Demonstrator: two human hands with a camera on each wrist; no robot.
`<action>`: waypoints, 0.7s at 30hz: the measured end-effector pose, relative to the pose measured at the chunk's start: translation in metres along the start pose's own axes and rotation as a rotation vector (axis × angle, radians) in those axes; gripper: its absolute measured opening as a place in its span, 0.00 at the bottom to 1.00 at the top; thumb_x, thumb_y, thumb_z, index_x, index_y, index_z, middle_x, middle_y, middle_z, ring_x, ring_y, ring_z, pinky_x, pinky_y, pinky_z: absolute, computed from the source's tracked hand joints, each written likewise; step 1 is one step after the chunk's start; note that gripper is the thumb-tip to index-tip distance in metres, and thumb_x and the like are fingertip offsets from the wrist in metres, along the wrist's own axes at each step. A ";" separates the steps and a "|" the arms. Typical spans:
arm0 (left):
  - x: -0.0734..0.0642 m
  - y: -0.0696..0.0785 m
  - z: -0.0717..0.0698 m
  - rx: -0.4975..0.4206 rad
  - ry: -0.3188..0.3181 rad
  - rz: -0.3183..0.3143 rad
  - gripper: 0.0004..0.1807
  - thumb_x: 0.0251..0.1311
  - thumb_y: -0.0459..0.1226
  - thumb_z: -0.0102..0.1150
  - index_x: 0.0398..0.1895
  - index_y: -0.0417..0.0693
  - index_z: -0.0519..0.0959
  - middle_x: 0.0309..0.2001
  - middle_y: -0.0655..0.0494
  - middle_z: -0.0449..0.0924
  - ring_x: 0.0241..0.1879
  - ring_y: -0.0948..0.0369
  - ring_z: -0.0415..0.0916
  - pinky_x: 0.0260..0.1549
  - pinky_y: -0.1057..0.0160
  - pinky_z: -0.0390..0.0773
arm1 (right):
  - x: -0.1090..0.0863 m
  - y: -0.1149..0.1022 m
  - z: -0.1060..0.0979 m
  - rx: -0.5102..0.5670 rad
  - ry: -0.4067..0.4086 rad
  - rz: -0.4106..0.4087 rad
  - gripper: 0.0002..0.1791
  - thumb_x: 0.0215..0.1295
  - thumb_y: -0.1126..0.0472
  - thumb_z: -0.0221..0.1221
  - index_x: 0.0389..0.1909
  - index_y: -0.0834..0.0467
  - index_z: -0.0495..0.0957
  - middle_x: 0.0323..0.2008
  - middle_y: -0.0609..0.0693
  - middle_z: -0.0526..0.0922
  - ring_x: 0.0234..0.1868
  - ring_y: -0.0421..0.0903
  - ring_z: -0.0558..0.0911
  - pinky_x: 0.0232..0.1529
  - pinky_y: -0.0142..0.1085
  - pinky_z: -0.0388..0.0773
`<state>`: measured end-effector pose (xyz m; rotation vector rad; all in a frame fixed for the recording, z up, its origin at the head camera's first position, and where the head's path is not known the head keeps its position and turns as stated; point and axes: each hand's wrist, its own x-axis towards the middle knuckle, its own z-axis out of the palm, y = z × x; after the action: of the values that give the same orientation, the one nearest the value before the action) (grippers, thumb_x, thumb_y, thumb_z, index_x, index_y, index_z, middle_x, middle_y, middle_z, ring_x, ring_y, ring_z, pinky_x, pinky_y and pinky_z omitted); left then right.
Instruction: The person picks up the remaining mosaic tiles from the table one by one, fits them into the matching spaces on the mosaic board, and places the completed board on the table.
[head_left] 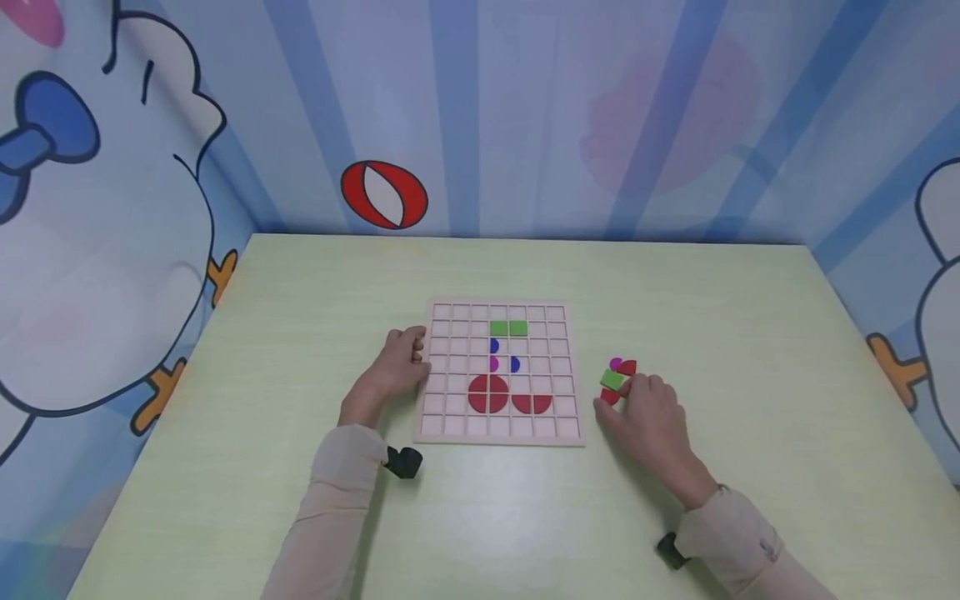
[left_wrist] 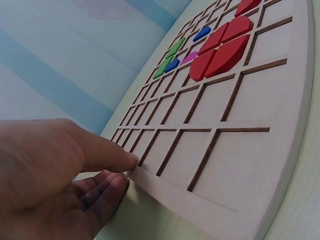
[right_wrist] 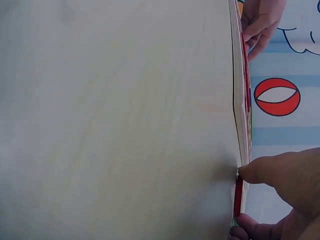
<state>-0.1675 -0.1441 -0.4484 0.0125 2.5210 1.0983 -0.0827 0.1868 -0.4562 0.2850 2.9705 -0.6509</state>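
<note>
A pale wooden grid board (head_left: 450, 429) lies flat on the table, set with coloured pieces. Several red quarter pieces form a circle (head_left: 480, 387); two more red ones (head_left: 521, 403) sit to its right. Further up are two blue half-rounds (head_left: 515, 364), a magenta half-round (head_left: 493, 364) and two green squares (head_left: 498, 328). My left hand (head_left: 397, 362) holds the board's left edge, one fingertip on the rim (left_wrist: 150, 182) and the other fingers curled beside it. Right of the board, my right hand (head_left: 656, 421) pinches a red piece (right_wrist: 238, 195) between thumb and finger, low at the tabletop.
Close by the right hand's fingertips lie loose pieces: a green square (head_left: 612, 380), a magenta piece (head_left: 616, 364) and another red piece (head_left: 628, 367). The pale table (head_left: 300, 292) ends at a blue striped wall (head_left: 510, 125) with cartoon figures and a red ball printed on it.
</note>
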 end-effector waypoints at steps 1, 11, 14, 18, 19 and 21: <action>0.000 0.000 0.000 0.001 0.000 0.003 0.34 0.62 0.29 0.48 0.73 0.40 0.52 0.53 0.48 0.58 0.48 0.57 0.60 0.44 0.61 0.66 | 0.000 0.001 0.000 0.004 -0.004 -0.005 0.23 0.56 0.51 0.64 0.42 0.65 0.70 0.37 0.58 0.71 0.39 0.52 0.70 0.36 0.41 0.72; 0.000 0.000 0.000 0.003 -0.003 -0.002 0.35 0.63 0.29 0.48 0.73 0.40 0.52 0.53 0.48 0.57 0.49 0.57 0.60 0.44 0.61 0.66 | 0.000 0.007 -0.008 0.061 0.003 -0.144 0.23 0.57 0.51 0.64 0.43 0.65 0.73 0.39 0.58 0.75 0.38 0.51 0.72 0.36 0.39 0.72; 0.000 0.001 -0.001 0.001 -0.001 -0.008 0.35 0.63 0.29 0.48 0.73 0.41 0.52 0.53 0.49 0.57 0.49 0.57 0.60 0.44 0.61 0.66 | 0.002 0.008 -0.010 0.089 0.007 -0.177 0.24 0.57 0.52 0.64 0.45 0.65 0.73 0.39 0.58 0.75 0.38 0.50 0.71 0.36 0.38 0.71; 0.000 0.001 -0.001 -0.004 0.002 -0.012 0.35 0.63 0.29 0.48 0.73 0.41 0.52 0.53 0.49 0.57 0.48 0.57 0.60 0.43 0.61 0.66 | 0.005 0.007 -0.012 0.138 0.016 -0.213 0.24 0.57 0.53 0.65 0.46 0.66 0.72 0.38 0.57 0.75 0.38 0.50 0.71 0.37 0.38 0.71; 0.000 0.001 -0.001 -0.004 0.002 -0.013 0.35 0.63 0.29 0.48 0.73 0.41 0.52 0.53 0.49 0.57 0.48 0.57 0.60 0.43 0.62 0.66 | 0.005 0.006 -0.013 0.148 0.018 -0.222 0.24 0.57 0.53 0.65 0.46 0.66 0.72 0.38 0.57 0.75 0.38 0.50 0.71 0.38 0.39 0.71; 0.000 0.001 -0.001 -0.005 0.001 -0.015 0.35 0.63 0.29 0.48 0.73 0.41 0.51 0.53 0.49 0.57 0.48 0.57 0.60 0.43 0.62 0.66 | 0.007 0.005 -0.013 0.168 0.019 -0.238 0.23 0.58 0.54 0.65 0.47 0.66 0.72 0.39 0.57 0.75 0.40 0.51 0.71 0.40 0.40 0.72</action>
<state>-0.1680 -0.1439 -0.4474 -0.0084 2.5155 1.0992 -0.0888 0.1976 -0.4474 -0.0548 2.9984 -0.9306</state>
